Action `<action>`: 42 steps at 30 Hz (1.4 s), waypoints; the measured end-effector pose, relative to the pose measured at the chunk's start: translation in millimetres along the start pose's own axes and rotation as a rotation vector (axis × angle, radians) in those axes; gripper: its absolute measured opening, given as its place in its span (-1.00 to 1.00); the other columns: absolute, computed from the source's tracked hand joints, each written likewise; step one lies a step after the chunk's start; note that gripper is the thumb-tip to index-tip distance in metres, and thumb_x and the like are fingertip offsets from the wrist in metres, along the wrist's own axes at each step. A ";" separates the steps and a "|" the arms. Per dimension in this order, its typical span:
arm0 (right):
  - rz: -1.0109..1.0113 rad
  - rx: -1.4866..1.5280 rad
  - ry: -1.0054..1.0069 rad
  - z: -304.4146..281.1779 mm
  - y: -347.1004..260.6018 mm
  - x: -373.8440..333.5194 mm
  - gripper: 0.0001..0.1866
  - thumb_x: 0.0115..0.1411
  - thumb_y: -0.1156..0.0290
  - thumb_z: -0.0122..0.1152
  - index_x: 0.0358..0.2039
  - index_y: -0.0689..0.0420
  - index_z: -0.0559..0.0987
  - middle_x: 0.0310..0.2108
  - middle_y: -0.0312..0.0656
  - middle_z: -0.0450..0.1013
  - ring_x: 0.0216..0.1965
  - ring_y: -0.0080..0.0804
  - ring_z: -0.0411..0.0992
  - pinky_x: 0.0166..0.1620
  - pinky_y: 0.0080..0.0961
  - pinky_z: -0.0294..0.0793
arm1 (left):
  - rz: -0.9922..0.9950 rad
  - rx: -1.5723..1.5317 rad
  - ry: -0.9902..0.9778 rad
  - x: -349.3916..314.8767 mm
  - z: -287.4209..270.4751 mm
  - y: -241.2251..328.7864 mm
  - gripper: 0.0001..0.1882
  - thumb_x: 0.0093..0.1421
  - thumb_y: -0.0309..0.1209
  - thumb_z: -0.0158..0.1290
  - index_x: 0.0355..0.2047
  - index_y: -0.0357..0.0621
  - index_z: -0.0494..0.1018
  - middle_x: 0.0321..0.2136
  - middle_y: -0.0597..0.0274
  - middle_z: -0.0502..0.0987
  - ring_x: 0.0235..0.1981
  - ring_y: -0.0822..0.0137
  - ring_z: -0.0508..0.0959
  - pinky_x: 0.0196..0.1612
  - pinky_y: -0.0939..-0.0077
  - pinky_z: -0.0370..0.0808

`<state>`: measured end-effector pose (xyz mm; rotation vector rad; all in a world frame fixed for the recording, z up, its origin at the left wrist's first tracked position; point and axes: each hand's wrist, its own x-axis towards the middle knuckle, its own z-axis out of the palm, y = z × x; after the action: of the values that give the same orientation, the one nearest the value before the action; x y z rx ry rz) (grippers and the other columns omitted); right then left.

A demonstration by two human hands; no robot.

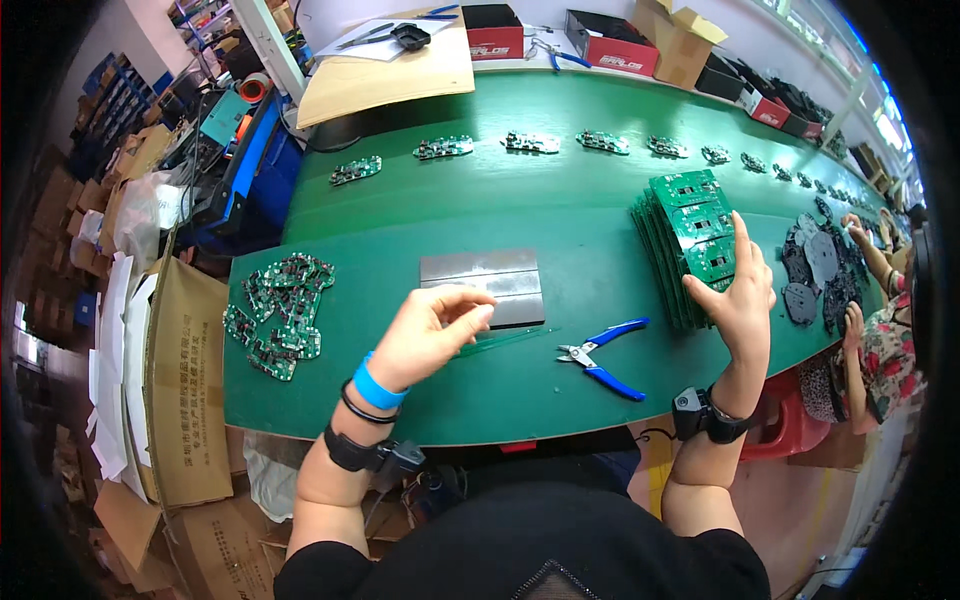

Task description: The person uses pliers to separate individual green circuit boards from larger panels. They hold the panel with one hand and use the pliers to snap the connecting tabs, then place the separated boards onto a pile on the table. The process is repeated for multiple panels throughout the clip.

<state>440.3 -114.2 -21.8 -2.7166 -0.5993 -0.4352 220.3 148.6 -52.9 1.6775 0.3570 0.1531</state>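
Observation:
Over a flat grey metal block (pixel 490 278) with grooves across it, my left hand (pixel 440 328) is loosely closed, thumb and forefinger tips near each other and nothing visible between them. To the right, a leaning stack of green circuit board panels (pixel 690 230) stands on the table. My right hand (pixel 738 300) grips the front panel, thumb at its lower edge and fingers along its right edge. Between my hands lie blue-handled cutters (pixel 605 360), jaws toward the left. Thin green strips (pixel 510 341) lie just below the metal block.
Small circuit boards (pixel 530 143) run in a row across the back of the green table (pixel 400 400). A pile of populated boards (pixel 282 310) is at left. Black plastic parts (pixel 815 265) lie at right, near another person's hands (pixel 853 320). Red-and-black boxes (pixel 610 42) line the back.

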 end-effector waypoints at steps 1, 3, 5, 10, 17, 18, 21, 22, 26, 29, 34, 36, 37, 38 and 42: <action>0.018 0.038 0.011 -2.4 -3.0 1.9 -0.01 -0.28 0.18 0.40 0.22 -0.15 0.15 0.01 0.00 0.28 0.07 0.03 0.20 0.09 -0.09 0.12 | -0.020 -0.021 -0.005 -0.6 4.4 -2.1 -0.75 0.19 -0.34 0.01 -0.19 -0.22 0.49 -0.45 0.29 0.52 -0.51 0.57 0.45 -0.50 0.73 0.38; 0.029 0.085 0.069 -4.1 -4.9 3.1 -0.05 -0.28 0.22 0.37 0.21 -0.13 0.18 -0.03 -0.04 0.31 0.03 -0.03 0.23 0.09 -0.12 0.12 | -0.011 -0.133 -0.019 -1.5 10.3 -5.4 -0.75 0.20 -0.34 0.00 -0.20 -0.24 0.49 -0.46 0.28 0.53 -0.52 0.57 0.45 -0.50 0.73 0.39; -0.025 0.169 0.129 -8.6 -8.8 -2.1 -0.06 -0.28 0.24 0.36 0.20 -0.12 0.19 -0.02 -0.04 0.31 0.03 -0.04 0.24 0.09 -0.14 0.13 | -0.060 -0.254 -0.062 -2.2 9.9 -3.6 -0.73 0.22 -0.35 -0.01 -0.16 -0.27 0.47 -0.38 0.25 0.53 -0.41 0.49 0.49 -0.36 0.65 0.45; -0.404 0.626 0.020 -3.1 -66.4 -38.0 -0.05 -0.34 0.27 0.39 0.15 0.18 0.23 0.05 0.01 0.26 0.09 -0.07 0.20 0.15 -0.29 0.13 | 0.258 -0.817 -0.057 2.4 55.2 0.9 -0.51 0.25 -0.27 -0.08 0.13 -0.22 0.17 0.02 0.08 0.33 0.09 0.25 0.31 0.12 0.31 0.26; -0.608 0.615 -0.333 22.1 -94.2 -79.6 0.06 -0.26 0.23 0.46 0.22 0.18 0.07 0.19 0.05 0.05 0.21 0.00 0.02 0.22 -0.23 0.02 | 0.197 -1.143 0.160 -8.2 41.7 -18.1 -0.48 0.32 -0.10 -0.35 0.17 -0.16 0.11 0.11 0.03 0.27 0.07 0.01 0.34 0.11 -0.04 0.28; -0.609 0.486 -0.317 19.3 -79.7 -77.5 0.05 -0.27 0.27 0.46 0.22 0.18 0.07 0.19 0.04 0.05 0.22 0.00 0.01 0.23 -0.23 0.01 | 0.102 -1.201 0.129 -17.3 30.0 -18.9 -0.42 0.31 -0.02 -0.37 0.18 -0.14 0.10 0.12 0.01 0.25 0.07 -0.02 0.33 0.11 -0.05 0.28; -0.528 0.305 -0.383 30.4 -42.1 -81.2 0.06 -0.31 0.26 0.47 0.20 0.21 0.11 0.18 0.05 0.07 0.21 0.03 0.01 0.19 -0.18 0.03 | 0.073 -1.319 0.068 -35.0 0.9 -29.8 -0.36 0.28 0.06 -0.39 0.20 -0.12 0.08 0.13 -0.02 0.24 0.05 -0.09 0.35 0.07 -0.12 0.31; -0.499 0.271 -0.392 35.8 -34.7 -85.1 0.02 -0.29 0.23 0.45 0.19 0.22 0.14 0.15 0.04 0.11 0.20 0.00 0.03 0.18 -0.18 0.03 | 0.083 -1.321 0.055 -39.5 -4.1 -32.1 -0.35 0.27 0.07 -0.40 0.20 -0.12 0.07 0.12 -0.03 0.24 0.04 -0.11 0.36 0.05 -0.15 0.32; -0.558 0.200 -0.330 43.7 -21.5 -95.3 -0.18 -0.20 0.20 0.38 0.08 0.24 0.29 0.00 0.00 0.22 0.09 -0.05 0.13 0.14 -0.16 0.04 | 0.031 -1.262 0.118 -45.3 -7.9 -44.9 -0.32 0.25 0.10 -0.36 0.21 -0.12 0.07 0.12 -0.06 0.24 0.02 -0.15 0.36 0.02 -0.20 0.33; -0.558 0.224 -0.180 53.2 -22.7 -103.1 -0.29 -0.18 0.20 0.33 0.00 0.23 0.37 -0.09 -0.03 0.24 0.00 -0.08 0.17 0.12 -0.15 0.04 | 0.025 -1.252 0.098 -48.1 -7.5 -51.4 -0.32 0.25 0.10 -0.35 0.20 -0.13 0.08 0.12 -0.10 0.23 0.03 -0.16 0.36 0.01 -0.21 0.33; -0.571 0.215 -0.155 52.5 -26.0 -103.2 -0.36 -0.17 0.18 0.33 -0.05 0.17 0.42 -0.13 -0.05 0.26 -0.05 -0.10 0.19 0.06 -0.18 0.12 | 0.093 -1.264 0.062 -52.1 -7.6 -52.5 -0.35 0.25 0.06 -0.30 0.15 -0.19 0.15 0.06 -0.13 0.30 0.01 -0.07 0.39 0.00 -0.07 0.38; -0.557 0.251 -0.185 52.7 -24.6 -101.0 -0.43 -0.15 0.18 0.33 -0.10 0.14 0.46 -0.17 -0.07 0.28 -0.09 -0.11 0.21 0.00 -0.23 0.20 | 0.105 -1.244 0.055 -54.4 -7.8 -54.4 -0.35 0.25 0.06 -0.30 0.16 -0.19 0.14 0.06 -0.13 0.29 0.01 -0.08 0.39 0.00 -0.07 0.38; -0.589 0.246 -0.115 52.3 -26.4 -100.4 -0.47 -0.15 0.20 0.35 -0.16 0.16 0.48 -0.24 -0.08 0.30 -0.17 -0.10 0.24 -0.09 -0.27 0.27 | 0.107 -1.232 0.066 -55.3 -6.6 -54.0 -0.35 0.25 0.06 -0.30 0.16 -0.19 0.13 0.06 -0.13 0.29 0.01 -0.08 0.39 0.00 -0.08 0.38; -0.570 0.332 -0.120 53.1 -27.6 -100.0 -0.48 -0.15 0.22 0.35 -0.17 0.17 0.48 -0.26 -0.09 0.32 -0.20 -0.13 0.27 -0.10 -0.30 0.29 | 0.109 -1.219 0.077 -55.9 -5.4 -53.2 -0.34 0.25 0.06 -0.30 0.16 -0.19 0.13 0.07 -0.13 0.29 0.01 -0.08 0.39 0.00 -0.08 0.38; -0.398 0.803 -0.271 50.7 -37.2 -97.4 -0.53 -0.13 0.33 0.34 -0.18 0.20 0.48 -0.32 -0.11 0.39 -0.28 -0.28 0.36 -0.16 -0.44 0.35 | 0.067 -1.303 0.032 -57.5 3.2 -49.7 -0.33 0.25 0.08 -0.31 0.17 -0.19 0.11 0.08 -0.13 0.28 0.01 -0.10 0.39 0.00 -0.11 0.37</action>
<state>350.6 -97.5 -93.3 -1.8897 -1.1101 0.0945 160.0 132.2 -96.2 0.3972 0.1436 0.3653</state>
